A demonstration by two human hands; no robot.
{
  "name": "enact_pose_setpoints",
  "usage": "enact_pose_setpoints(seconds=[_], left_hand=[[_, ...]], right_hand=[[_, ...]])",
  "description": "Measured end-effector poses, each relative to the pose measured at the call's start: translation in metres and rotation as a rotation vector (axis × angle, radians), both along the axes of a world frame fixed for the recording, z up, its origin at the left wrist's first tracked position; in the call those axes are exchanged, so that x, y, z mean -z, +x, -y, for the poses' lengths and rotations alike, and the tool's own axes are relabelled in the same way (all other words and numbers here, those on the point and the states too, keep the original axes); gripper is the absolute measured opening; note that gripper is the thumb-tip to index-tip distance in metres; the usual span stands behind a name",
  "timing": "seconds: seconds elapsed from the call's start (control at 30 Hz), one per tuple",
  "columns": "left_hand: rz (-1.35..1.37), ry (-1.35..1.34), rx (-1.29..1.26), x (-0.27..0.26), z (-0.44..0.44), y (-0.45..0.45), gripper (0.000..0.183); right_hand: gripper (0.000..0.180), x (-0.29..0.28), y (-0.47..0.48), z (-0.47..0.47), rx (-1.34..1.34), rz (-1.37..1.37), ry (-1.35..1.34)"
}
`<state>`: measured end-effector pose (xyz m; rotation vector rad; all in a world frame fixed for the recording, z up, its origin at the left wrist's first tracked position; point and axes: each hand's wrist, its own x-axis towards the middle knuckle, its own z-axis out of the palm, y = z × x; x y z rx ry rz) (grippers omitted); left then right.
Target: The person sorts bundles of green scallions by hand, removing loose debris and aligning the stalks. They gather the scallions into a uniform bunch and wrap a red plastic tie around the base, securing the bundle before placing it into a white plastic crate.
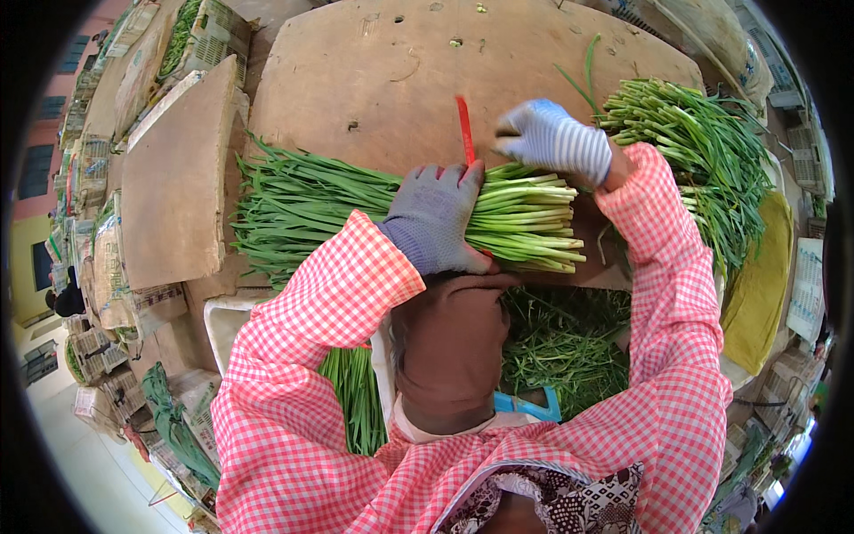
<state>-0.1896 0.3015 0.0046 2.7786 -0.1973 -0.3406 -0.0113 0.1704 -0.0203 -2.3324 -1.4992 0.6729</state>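
A bunch of long green garlic chives (320, 207) lies across the near edge of the wooden board, leaves to the left and pale stem ends to the right. My left hand (437, 217), in a grey-purple knitted glove, presses over its middle, fingers spread around the stems. A red tie strip (465, 130) sticks up from beneath the fingertips, its far end free. My right hand (550, 140), in a blue and white striped glove, is above the stem ends, fingers curled and slightly blurred. Whether anything is between them cannot be told.
A larger pile of chives (694, 153) lies at the right end of the wooden board (373, 73). Loose green trimmings (567, 354) lie below the board's near edge. A white container (380, 374) with more chives stands at my left. Stacked crates and a leaning plywood sheet (177, 180) are farther left.
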Motion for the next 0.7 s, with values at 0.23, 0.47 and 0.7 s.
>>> enact_pose_setpoints(seconds=[0.23, 0.47, 0.7], left_hand=[[0.005, -0.004, 0.069, -0.001, 0.002, -0.001, 0.107], [0.041, 0.03, 0.087, 0.003, 0.0, 0.001, 0.102], [0.035, 0.013, 0.08, 0.001, 0.004, -0.008, 0.089]], right_hand=[[0.025, 0.008, -0.025, 0.039, -0.024, 0.009, -0.078], [0.042, 0.009, 0.001, -0.018, 0.032, 0.02, 0.122], [0.029, 0.038, 0.004, -0.013, 0.091, -0.135, 0.293]])
